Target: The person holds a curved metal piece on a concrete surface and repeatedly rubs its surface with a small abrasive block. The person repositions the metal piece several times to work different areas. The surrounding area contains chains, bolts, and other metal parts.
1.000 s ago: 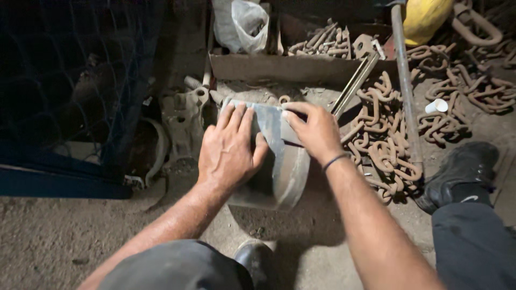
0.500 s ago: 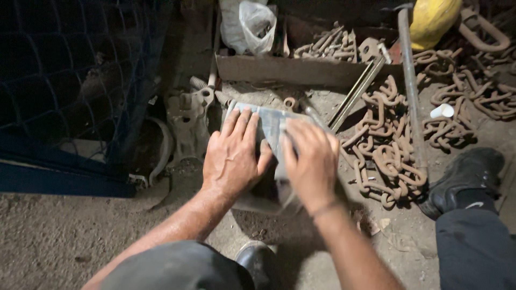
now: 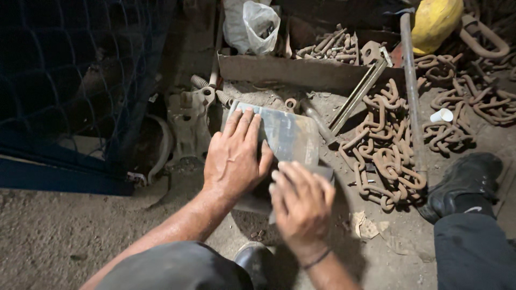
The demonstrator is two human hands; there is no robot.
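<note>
1. A flat grey metal plate (image 3: 287,137) is lying on the dirt floor (image 3: 59,236), in front of the person's knees.
2. The left hand (image 3: 235,158) is pressing flat on the plate's left part, fingers spread and pointing away.
3. The right hand (image 3: 301,204) is resting on the plate's near right edge, fingers curled over a small grey sheet (image 3: 322,171); how firmly it is gripping cannot be told.
4. The two hands are lying side by side, nearly touching.
5. A rusty chain (image 3: 384,161) is lying heaped just right of the plate.
6. A black shoe (image 3: 465,180) is sitting beyond the chain.
7. A metal tray (image 3: 301,70) of rusty parts is standing behind the plate.
8. A blue net (image 3: 80,70) is hanging on the left.
</note>
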